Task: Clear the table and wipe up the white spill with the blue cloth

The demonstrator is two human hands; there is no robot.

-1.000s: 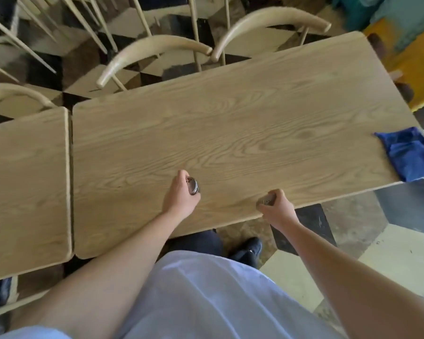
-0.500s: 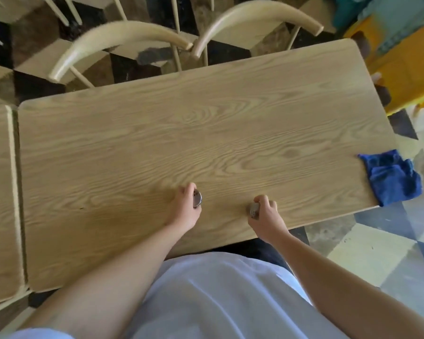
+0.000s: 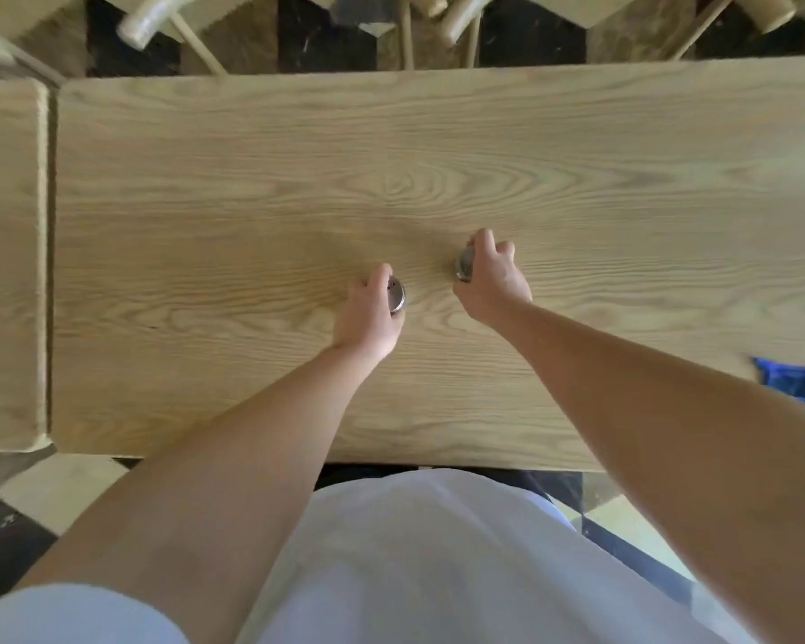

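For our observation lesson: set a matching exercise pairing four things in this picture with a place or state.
Things:
1. left hand
2. right hand
3. cloth
4. second table

Descriptions:
A. blue, at the table's right end
B. grips the shaker nearer the person
C. beside the table's left end
D. grips the shaker farther from the person

Pairs: 1-B, 2-D, 3-A, 4-C

Both arms outstretched — left hand and right hand curled, gripping.
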